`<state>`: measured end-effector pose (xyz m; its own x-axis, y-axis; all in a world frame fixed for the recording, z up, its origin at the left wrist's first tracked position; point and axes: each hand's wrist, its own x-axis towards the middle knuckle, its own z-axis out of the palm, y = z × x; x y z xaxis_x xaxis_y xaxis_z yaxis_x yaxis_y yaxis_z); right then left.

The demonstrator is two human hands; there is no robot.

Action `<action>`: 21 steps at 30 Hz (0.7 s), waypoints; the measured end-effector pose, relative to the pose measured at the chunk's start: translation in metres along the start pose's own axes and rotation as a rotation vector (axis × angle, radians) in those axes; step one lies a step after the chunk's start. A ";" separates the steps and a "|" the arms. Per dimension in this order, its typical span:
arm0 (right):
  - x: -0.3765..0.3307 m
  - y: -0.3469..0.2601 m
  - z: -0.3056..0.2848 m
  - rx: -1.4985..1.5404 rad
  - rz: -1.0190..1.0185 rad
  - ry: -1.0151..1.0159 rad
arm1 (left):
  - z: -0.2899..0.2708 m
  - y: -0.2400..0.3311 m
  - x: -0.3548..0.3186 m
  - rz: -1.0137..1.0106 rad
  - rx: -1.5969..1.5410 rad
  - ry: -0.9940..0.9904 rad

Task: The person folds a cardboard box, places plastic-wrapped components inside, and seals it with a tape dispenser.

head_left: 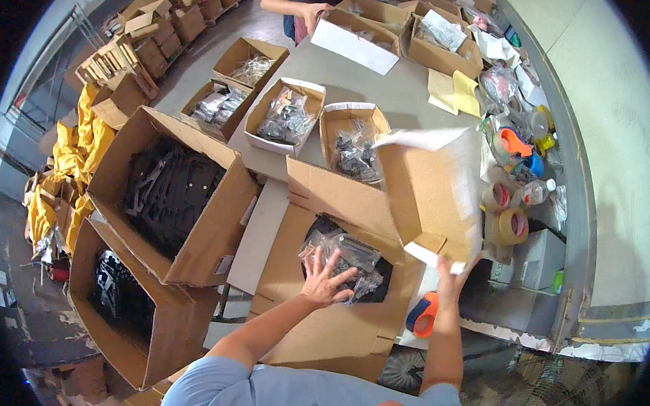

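My left hand point(326, 282) lies with fingers spread on clear plastic bags point(359, 255) of small parts. Under the bags are black pieces point(382, 283), and all of this rests on a flattened brown cardboard sheet point(292, 275). My right hand point(453, 282) grips the near edge of a shallow cardboard box point(433, 179), white outside and brown inside. That box is tilted up, its inside toward me, and looks a little blurred. Beside my right wrist lies an orange and blue tape dispenser point(423, 315).
At left stand two large cartons of black parts, an upper carton point(199, 222) and a lower carton point(175, 335). Beyond the sheet, a white-edged box point(252, 126) and another box point(331, 115) hold bagged parts. Tape rolls point(513, 226) line the right side. Another person's hand point(313, 13) touches a far box.
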<state>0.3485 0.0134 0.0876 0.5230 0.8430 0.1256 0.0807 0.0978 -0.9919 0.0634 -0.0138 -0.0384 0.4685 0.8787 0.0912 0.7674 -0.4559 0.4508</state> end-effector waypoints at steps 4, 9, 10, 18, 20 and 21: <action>0.095 -0.009 0.028 0.331 0.303 0.121 | -0.001 0.021 0.020 0.060 0.162 -0.172; 0.188 0.040 0.044 0.542 0.633 -0.231 | -0.003 0.039 0.032 -0.083 0.175 -0.214; 0.195 0.050 0.043 0.580 0.647 -0.307 | -0.010 0.040 0.031 -0.108 0.136 -0.201; 0.128 0.000 0.034 0.100 0.371 -0.061 | -0.225 -0.073 0.003 -0.239 0.285 0.332; 0.082 -0.021 0.025 0.061 0.292 -0.035 | -0.278 -0.134 0.011 -0.443 0.189 0.474; 0.064 -0.018 0.018 0.034 0.290 -0.062 | -0.294 -0.179 0.009 -0.565 0.149 0.439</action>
<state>0.3648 0.0752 0.1132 0.4672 0.8690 -0.1633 -0.0932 -0.1353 -0.9864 -0.1983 0.1176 0.1429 -0.2111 0.9471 0.2417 0.9061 0.0968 0.4118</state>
